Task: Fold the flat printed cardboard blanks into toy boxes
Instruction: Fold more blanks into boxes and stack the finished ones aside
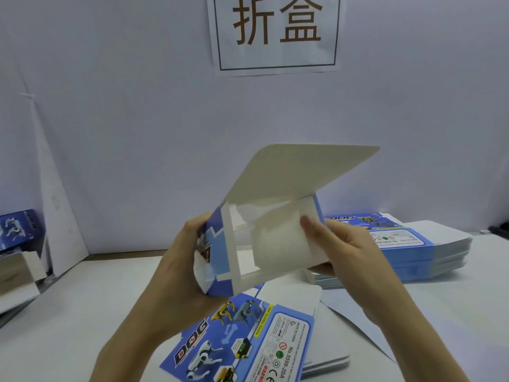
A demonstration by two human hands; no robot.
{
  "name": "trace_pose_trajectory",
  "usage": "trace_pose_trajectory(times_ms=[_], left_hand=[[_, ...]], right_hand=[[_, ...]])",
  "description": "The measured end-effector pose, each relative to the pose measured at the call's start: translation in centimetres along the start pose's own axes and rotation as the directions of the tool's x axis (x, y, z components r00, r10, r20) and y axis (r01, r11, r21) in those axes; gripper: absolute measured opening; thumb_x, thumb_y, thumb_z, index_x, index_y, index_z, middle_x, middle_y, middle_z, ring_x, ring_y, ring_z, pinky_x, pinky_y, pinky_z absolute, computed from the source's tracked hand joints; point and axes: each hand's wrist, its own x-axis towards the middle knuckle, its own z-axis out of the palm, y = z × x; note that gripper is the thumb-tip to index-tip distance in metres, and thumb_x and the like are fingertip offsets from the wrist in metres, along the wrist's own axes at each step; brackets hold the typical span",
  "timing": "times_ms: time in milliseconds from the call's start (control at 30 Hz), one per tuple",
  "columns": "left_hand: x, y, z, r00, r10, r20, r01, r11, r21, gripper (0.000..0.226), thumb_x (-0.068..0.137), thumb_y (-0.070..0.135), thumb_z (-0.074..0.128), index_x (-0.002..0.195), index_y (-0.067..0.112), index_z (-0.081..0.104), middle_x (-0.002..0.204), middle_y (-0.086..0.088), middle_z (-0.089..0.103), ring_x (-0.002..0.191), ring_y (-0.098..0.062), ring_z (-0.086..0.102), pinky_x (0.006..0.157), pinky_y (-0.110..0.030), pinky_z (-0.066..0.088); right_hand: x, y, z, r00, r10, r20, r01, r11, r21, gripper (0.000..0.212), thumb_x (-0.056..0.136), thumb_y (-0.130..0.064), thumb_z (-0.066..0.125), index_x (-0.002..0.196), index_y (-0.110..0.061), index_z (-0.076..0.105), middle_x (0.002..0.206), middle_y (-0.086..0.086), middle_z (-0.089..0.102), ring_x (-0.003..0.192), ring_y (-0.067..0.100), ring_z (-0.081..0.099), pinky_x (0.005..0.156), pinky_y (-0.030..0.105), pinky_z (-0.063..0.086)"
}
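Cardboard box, half formed, is held between 2 hands above the tabletop.
Its left end is gripped by the left hand; its right wall is pinched by the right hand, fingers curled inside. 1 lid flap stands open just above them. 2 blank stacks are counted: near stack, far stack.

Two hands, one box, two stacks of blanks.
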Motion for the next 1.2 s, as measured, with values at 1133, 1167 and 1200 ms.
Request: trace_pose_trajectory(times_ms=[1133, 1167, 1200], left_hand=[[0.3, 0.7, 1.1, 0.891, -0.218, 0.399, 0.407, 0.774, -0.485, 0.104, 0.051, 0.075, 0.074, 0.141, 0.061, 0.024, 0.149, 0.027, 0.034, 0.126, -0.008, 0.052, 0.104, -0.041, 0.044], [0.3, 0.8, 1.5, 0.891, -0.240, 0.386, 0.412, 0.784, -0.464, 0.108, 0.047, 0.079, 0.073, 0.141, 0.060, 0.022, 0.149, 0.026, 0.035, 0.127, -0.010, 0.052, 0.106, -0.044, 0.042], [0.2, 0.9, 1.6, 0.891, -0.250, 0.380, 0.413, 0.794, -0.445, 0.111, 0.046, 0.080, 0.072, 0.142, 0.059, 0.021, 0.148, 0.026, 0.036, 0.129, -0.010, 0.050, 0.109, -0.047, 0.039]], right_hand=[[0.4, 0.5, 1.1, 0.973, 0.042, -0.228, -0.105, 0.956, -0.273, 0.021, 0.092, -0.007, 0.048, 0.077, 0.007, 0.051, 0.086, 0.023, 0.058, 0.088, 0.042, 0.057, 0.076, 0.055, 0.053], [0.4, 0.5, 1.1, 0.969, 0.049, -0.242, -0.119, 0.952, -0.281, 0.022, 0.093, -0.008, 0.047, 0.079, 0.008, 0.051, 0.085, 0.024, 0.058, 0.087, 0.043, 0.056, 0.076, 0.056, 0.052], [0.4, 0.5, 1.1, 0.964, 0.054, -0.261, -0.131, 0.948, -0.289, 0.025, 0.094, -0.010, 0.045, 0.080, 0.009, 0.052, 0.083, 0.024, 0.058, 0.085, 0.042, 0.056, 0.075, 0.056, 0.052]])
